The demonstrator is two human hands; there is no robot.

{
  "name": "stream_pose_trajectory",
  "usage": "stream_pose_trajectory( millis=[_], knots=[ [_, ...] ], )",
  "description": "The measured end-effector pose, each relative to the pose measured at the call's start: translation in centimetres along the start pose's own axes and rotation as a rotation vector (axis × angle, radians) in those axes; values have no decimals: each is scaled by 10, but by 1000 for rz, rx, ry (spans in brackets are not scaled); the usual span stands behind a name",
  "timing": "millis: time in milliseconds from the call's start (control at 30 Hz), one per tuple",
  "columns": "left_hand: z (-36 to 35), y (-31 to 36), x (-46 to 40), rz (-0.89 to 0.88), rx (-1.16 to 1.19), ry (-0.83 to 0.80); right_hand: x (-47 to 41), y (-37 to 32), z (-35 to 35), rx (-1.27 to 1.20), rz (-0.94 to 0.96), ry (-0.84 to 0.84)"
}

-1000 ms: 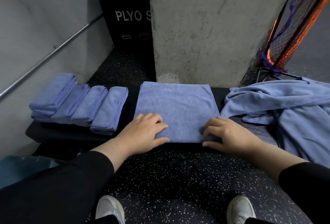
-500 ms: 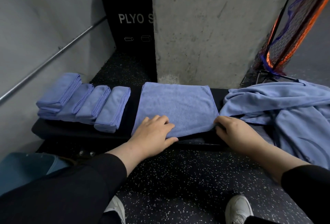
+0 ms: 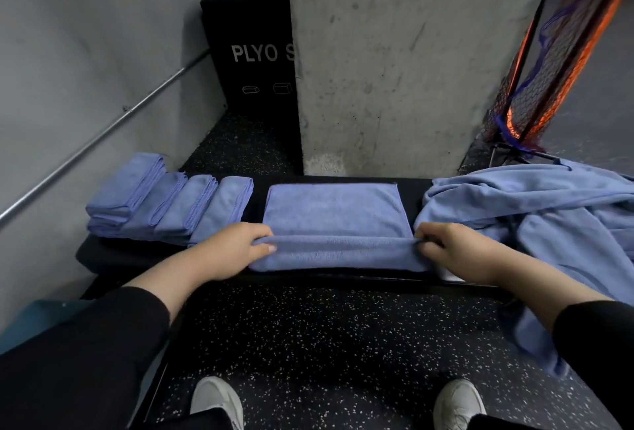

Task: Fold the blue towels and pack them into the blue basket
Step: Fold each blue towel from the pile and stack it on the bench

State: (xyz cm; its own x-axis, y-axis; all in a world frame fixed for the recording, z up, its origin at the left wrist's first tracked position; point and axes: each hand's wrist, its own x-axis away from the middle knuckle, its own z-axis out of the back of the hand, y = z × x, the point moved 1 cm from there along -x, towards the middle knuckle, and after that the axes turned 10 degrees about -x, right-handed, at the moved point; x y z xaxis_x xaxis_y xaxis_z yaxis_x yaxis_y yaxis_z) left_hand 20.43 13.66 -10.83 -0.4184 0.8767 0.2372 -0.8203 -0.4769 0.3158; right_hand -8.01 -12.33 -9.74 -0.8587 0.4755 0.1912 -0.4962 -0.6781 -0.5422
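A blue towel (image 3: pixel 334 213) lies flat on the black bench (image 3: pixel 113 254) in the middle. Its near edge is lifted and turned over into a fold. My left hand (image 3: pixel 233 248) pinches the left end of that fold and my right hand (image 3: pixel 453 251) pinches the right end. To the left, several folded blue towels (image 3: pixel 171 203) lie in an overlapping row on the bench. A heap of unfolded blue towels (image 3: pixel 549 210) covers the bench's right side. A blue basket edge (image 3: pixel 31 320) shows at the lower left, mostly hidden by my left sleeve.
A concrete pillar (image 3: pixel 411 62) stands right behind the bench. A black plyo box (image 3: pixel 250 45) sits in the back corner beside a grey wall with a metal rail (image 3: pixel 103 141). An orange and black net frame (image 3: pixel 555 62) stands at the right. My shoes rest on the speckled floor (image 3: pixel 326 337).
Both hands went from pressing flat on the towel's near edge to its two near corners. They now grip the edge and have turned it up and away into a fold.
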Motion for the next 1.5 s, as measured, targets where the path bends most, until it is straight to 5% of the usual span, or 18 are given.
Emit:
stream_pose_trajectory(
  millis=[133, 267, 467, 867, 1000, 1133, 1300, 1400, 1500],
  knots=[
    [10, -1, 15, 49, 307, -142, 5, -10, 12, -113, -16, 19],
    [15, -4, 10, 148, 409, -13, -4, -17, 16, -200, -9, 145],
    [19, 4, -28, 295, 290, 251, -46, -27, 14, -210, -67, 345],
    [-2, -7, -92, 392, -31, 289, -122, -9, -7, 22, -279, 339],
    [-1, -1, -94, 337, -149, 401, -127, -7, -12, 117, -243, 346],
    [1, 11, -96, 89, -200, 585, -120, -19, -7, 305, -137, 470],
    [-19, 27, -87, -169, -237, 293, -107, -52, -19, 162, -40, 241],
    [-41, 26, -83, -161, -355, 76, -96, -69, -41, 244, -77, 83],
    [-51, 22, -81, -125, -386, 40, -85, -75, -69, 371, -120, 4]
  ],
)
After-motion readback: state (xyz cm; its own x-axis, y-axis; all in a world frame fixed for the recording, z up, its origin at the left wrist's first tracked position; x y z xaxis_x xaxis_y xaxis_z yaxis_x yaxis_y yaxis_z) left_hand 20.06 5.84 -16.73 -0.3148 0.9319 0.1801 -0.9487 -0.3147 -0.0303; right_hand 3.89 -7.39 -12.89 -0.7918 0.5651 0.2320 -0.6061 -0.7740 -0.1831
